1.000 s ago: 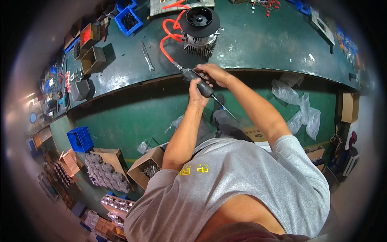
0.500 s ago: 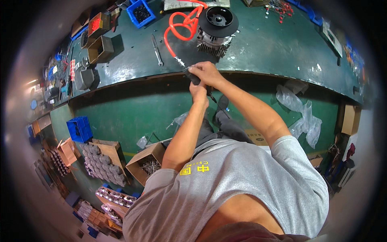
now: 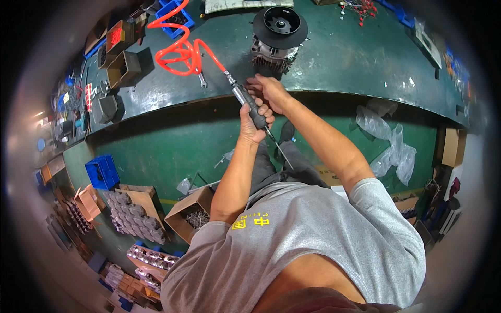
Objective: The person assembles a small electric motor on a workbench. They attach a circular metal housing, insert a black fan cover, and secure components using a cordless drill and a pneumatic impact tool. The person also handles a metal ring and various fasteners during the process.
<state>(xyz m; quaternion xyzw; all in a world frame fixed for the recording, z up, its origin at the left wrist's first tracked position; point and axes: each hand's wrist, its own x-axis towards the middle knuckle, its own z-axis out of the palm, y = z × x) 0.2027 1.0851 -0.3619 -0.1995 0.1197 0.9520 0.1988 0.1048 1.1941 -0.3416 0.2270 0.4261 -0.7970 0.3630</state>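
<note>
My left hand (image 3: 253, 124) is wrapped around an air screwdriver (image 3: 240, 94) with a silver and black body, just in front of the bench edge. The tool slants, its long thin bit pointing down toward my legs. From its upper end an orange air hose (image 3: 214, 55) runs back over the bench in loose coils. My right hand (image 3: 272, 92) is beside the tool's upper body, fingers apart and gripping nothing; whether a fingertip touches it I cannot tell. Beyond that hand stands a finned metal motor (image 3: 275, 53) topped by a black fan wheel (image 3: 282, 38).
The green bench (image 3: 355, 57) carries a wrench (image 3: 202, 81), partly under the hose, a blue bin (image 3: 168, 10) and small open boxes (image 3: 123, 69) at left. Red-tipped parts (image 3: 360, 9) lie at the far right. Plastic bags (image 3: 402, 156) and a carton of metal parts (image 3: 180, 211) are below.
My right hand has come off the screwdriver and opened. The left hand's hold now shows plainly, with the tool in fuller view. The hose coils have shifted left, over the wrench.
</note>
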